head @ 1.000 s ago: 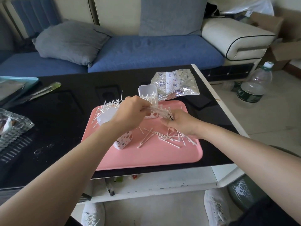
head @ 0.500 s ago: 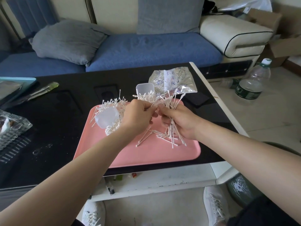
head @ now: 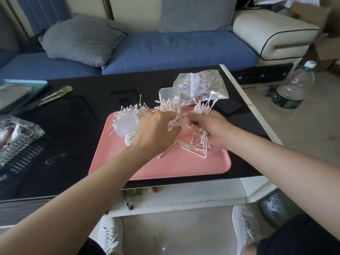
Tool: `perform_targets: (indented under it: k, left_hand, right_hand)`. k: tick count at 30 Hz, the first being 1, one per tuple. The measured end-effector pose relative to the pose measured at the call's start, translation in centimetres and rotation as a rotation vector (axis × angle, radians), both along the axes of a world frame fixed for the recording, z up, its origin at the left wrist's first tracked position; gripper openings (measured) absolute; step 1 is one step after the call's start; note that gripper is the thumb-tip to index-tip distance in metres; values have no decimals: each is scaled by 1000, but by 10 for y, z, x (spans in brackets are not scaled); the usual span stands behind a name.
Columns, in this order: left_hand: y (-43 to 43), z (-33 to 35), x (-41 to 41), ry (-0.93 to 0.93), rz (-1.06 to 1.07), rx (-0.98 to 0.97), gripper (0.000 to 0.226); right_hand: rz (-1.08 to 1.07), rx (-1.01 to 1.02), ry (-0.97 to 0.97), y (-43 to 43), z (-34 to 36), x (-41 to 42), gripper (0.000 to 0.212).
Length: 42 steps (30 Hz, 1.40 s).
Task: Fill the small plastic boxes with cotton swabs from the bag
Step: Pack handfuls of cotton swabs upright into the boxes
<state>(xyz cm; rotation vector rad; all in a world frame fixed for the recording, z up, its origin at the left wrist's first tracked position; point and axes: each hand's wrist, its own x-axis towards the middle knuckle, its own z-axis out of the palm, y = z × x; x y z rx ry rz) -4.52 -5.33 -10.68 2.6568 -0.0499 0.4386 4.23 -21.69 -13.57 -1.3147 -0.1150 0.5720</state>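
At the bottom of my view I see two white shoes point(head: 244, 229) on the floor below the tabletop point(head: 73, 126). A pink tray point(head: 184, 166) lies along the tabletop's near edge, toward the right. Loose swabs point(head: 189, 148) are scattered on the tray's right half. Both hands work above them. The right hand point(head: 211, 129) grips a messy bunch point(head: 202, 109) of swabs that sticks out above and below the fist, its lower ends reaching the loose ones. The left hand point(head: 158, 129) has its thumb and fingers curled round the lower part of the box point(head: 170, 105), which stands upright at the tray's far edge, lid open, with swabs poking out of the top. The two hands nearly touch. Just left of the left hand, a second box point(head: 127, 125) lies tipped on the tray's far left corner, and more swabs fan out behind it. Beyond the upright box, the bag point(head: 200, 85) lies flat near the tabletop's far right corner. A bottle point(head: 292, 89) stands on the floor off the right edge. A blue sofa point(head: 174, 50) with a grey cushion point(head: 81, 41) runs behind the far edge.
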Motion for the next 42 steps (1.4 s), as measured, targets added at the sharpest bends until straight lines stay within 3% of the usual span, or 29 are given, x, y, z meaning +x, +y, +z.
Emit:
perform_targets:
  k: [2, 7, 13, 18, 22, 26, 39, 42]
  left_hand:
    - [9, 0, -17, -106, 15, -63, 8]
    - [35, 6, -64, -179, 184, -278, 19]
    - [72, -8, -98, -197, 429, -455, 18]
    - [80, -34, -100, 56, 260, -478, 59]
    - [76, -42, -88, 69, 189, -524, 81]
    - [70, -43, -74, 28, 224, -546, 82]
    - [45, -35, -44, -57, 100, -354, 73]
    - [41, -35, -40, -32, 81, -356, 74]
  right_hand:
    - [20, -10, -7, -1, 2, -2, 41]
    - [47, -81, -88, 16, 7, -14, 13]
    - [47, -129, -241, 32, 17, -26, 19]
    - [71, -151, -358, 35, 22, -26, 27]
    - [77, -162, -433, 38, 19, -21, 30]
    - [71, -156, -485, 39, 20, -18, 26]
    - [93, -96, -513, 29, 49, -9, 23]
    - [131, -49, -423, 21, 52, -4, 25]
